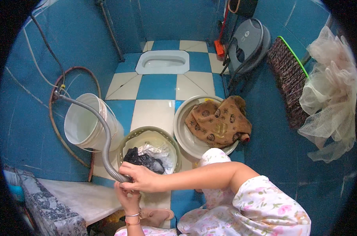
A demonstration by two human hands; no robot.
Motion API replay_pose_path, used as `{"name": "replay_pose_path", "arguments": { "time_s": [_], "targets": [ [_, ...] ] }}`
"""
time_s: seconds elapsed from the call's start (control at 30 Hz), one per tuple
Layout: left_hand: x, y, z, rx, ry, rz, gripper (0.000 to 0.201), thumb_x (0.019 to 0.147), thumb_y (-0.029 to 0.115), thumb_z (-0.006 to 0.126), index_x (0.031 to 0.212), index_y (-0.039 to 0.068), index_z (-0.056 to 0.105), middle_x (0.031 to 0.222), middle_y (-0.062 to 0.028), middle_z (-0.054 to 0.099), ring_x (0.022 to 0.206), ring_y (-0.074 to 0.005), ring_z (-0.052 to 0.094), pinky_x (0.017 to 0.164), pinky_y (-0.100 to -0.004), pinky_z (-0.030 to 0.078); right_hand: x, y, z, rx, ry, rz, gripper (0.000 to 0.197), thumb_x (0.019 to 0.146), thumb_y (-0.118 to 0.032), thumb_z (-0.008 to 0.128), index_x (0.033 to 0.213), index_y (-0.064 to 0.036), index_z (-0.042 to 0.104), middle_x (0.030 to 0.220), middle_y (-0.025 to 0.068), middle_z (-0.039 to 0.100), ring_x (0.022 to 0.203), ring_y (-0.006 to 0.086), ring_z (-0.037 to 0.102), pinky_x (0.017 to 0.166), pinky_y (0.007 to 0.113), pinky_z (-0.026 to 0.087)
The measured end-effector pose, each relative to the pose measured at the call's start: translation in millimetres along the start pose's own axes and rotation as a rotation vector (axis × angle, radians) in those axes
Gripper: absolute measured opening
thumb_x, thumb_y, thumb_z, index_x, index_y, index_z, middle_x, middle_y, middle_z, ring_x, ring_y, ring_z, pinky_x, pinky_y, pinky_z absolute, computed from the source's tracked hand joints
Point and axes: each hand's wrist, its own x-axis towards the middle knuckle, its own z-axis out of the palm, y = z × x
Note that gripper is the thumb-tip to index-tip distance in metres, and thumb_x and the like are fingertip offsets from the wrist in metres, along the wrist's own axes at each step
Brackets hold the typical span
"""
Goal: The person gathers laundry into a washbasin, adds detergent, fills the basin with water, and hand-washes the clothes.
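Note:
A grey corrugated hose (107, 137) curves down from the wall tap to my hands. My right hand (140, 177) is closed around its lower end, the forearm crossing from the right. Just below it my left hand (128, 200), with bracelets on the wrist, has its fingers bent up close to the hose's end. What they grip is hidden. Beyond my hands, a greenish basin with a perforated rim (122, 142) holds a black cloth (145, 160) and whitish, wet-looking material (162, 155). My right hand is nearest to that black cloth.
A white bucket (117, 131) with water stands left. A pale basin (182, 131) at right holds brown patterned fabric (219, 122). Behind is a squat toilet (162, 70). A folded chair (245, 45), broom (286, 78) and netting (332, 90) line the right wall. A stone slab (78, 198) is lower left.

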Motion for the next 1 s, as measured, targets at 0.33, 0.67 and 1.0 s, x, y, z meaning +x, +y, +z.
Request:
{"name": "replay_pose_path", "arguments": {
  "time_s": [0.33, 0.67, 1.0],
  "targets": [
    [6.2, 10.1, 4.6, 0.025, -0.039, -0.008, 0.028, 0.078, 0.000, 0.059, 0.102, 0.000, 0.047, 0.101, -0.0064, 0.052, 0.088, -0.0148, 0.051, 0.080, -0.0285, 0.043, 5.8, -14.5, -23.7, -0.171, -0.227, 0.009, 0.045, 0.077, -0.037, 0.060, 0.101, -0.0031, 0.044, 0.089, 0.0157, 0.048, 0.081, 0.0331, 0.053, 0.068, 0.040, 0.044],
    [1.5, -1.4, -5.0, -0.064, -0.065, 0.007, 0.026, 0.077, 0.007, 0.064, 0.100, 0.001, 0.053, 0.090, -0.0073, 0.059, 0.073, -0.0178, 0.058, 0.066, -0.0287, 0.048, -172.1, 214.6, -346.8, -1.254, 0.308, 0.547, 0.084, 0.072, -0.045, 0.065, 0.132, 0.0016, 0.027, 0.137, 0.0248, 0.022, 0.126, 0.0357, 0.026, 0.103, 0.040, 0.025],
    [-10.5, -16.6, -29.7, 0.225, -0.179, 0.051, 0.030, 0.075, 0.001, 0.063, 0.104, 0.003, 0.055, 0.097, -0.0096, 0.061, 0.089, -0.0215, 0.060, 0.077, -0.0310, 0.047, -118.5, 281.5, -312.1, -1.112, 0.051, 0.836, 0.054, 0.076, -0.006, 0.054, 0.127, -0.0089, 0.037, 0.131, 0.0195, 0.034, 0.117, 0.0361, 0.037, 0.094, 0.044, 0.035]
  ]
}}
